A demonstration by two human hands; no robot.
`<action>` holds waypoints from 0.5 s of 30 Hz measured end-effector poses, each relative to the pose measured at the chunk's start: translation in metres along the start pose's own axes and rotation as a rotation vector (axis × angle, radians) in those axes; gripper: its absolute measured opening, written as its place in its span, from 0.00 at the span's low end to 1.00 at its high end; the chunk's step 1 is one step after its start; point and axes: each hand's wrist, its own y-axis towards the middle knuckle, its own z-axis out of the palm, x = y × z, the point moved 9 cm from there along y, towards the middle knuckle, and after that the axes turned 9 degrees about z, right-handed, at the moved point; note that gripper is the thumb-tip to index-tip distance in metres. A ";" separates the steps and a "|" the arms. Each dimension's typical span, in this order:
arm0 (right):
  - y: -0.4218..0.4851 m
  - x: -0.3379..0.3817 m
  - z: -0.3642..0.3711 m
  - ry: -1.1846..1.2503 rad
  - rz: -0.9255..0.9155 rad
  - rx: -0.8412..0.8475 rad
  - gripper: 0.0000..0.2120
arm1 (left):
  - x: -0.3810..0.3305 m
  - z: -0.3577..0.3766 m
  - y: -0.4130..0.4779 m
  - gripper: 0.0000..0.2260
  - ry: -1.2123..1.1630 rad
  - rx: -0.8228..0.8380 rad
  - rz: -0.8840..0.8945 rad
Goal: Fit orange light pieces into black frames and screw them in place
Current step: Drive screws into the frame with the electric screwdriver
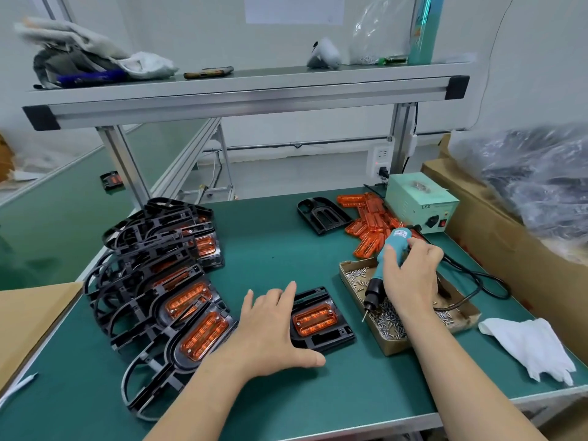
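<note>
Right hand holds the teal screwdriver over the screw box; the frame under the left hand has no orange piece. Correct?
No: in the head view the frame under the left hand holds an orange piece. The right hand does hold the teal screwdriver over the screw box.

The only legible marking was "LED", printed on the front panel of the pale green power supply box [421, 209], while the label on the teal electric screwdriver [396, 239] was too blurred to read.
</note>
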 end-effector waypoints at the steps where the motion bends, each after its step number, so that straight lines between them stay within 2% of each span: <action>1: 0.000 0.000 -0.002 -0.001 -0.003 -0.008 0.21 | -0.002 0.000 0.001 0.59 0.002 -0.001 0.004; 10: -0.005 0.017 -0.011 0.031 -0.131 -0.062 0.15 | -0.006 -0.022 -0.010 0.55 0.012 -0.192 -0.013; 13: -0.004 0.015 -0.010 0.044 -0.126 -0.059 0.15 | 0.001 -0.033 -0.027 0.54 0.094 -0.274 -0.063; 15: -0.004 0.015 -0.011 0.052 -0.125 -0.061 0.14 | 0.012 -0.035 -0.040 0.54 0.185 -0.258 -0.134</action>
